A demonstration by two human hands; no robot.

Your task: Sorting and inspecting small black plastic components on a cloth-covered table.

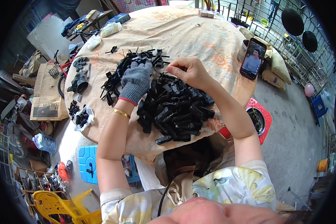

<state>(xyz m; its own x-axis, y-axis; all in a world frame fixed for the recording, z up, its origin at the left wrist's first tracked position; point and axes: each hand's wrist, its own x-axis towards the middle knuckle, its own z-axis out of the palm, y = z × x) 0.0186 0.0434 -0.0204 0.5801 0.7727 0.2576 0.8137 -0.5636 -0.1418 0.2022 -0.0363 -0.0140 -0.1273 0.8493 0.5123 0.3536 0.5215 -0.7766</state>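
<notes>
A grey knit glove with a red cuff covers my left hand (135,80), which is over the upper heap of black plastic parts (117,76). Its fingers curl round a black plastic part (142,58), partly hidden by the glove. My bare right hand (190,71) is just to the right, thumb and fingertips pinched together. Whatever sits in that pinch is too small to make out. Below both hands spreads a larger heap of black clip-like plastic parts (175,108), reaching toward the table's near edge.
A patterned cloth covers the round table (220,41). A phone (253,59) stands upright at its right side. Dark gloves (78,82) and a white bag of small black pieces (84,118) lie at the left. Below are a blue plastic stool (87,158) and a red stand (266,123).
</notes>
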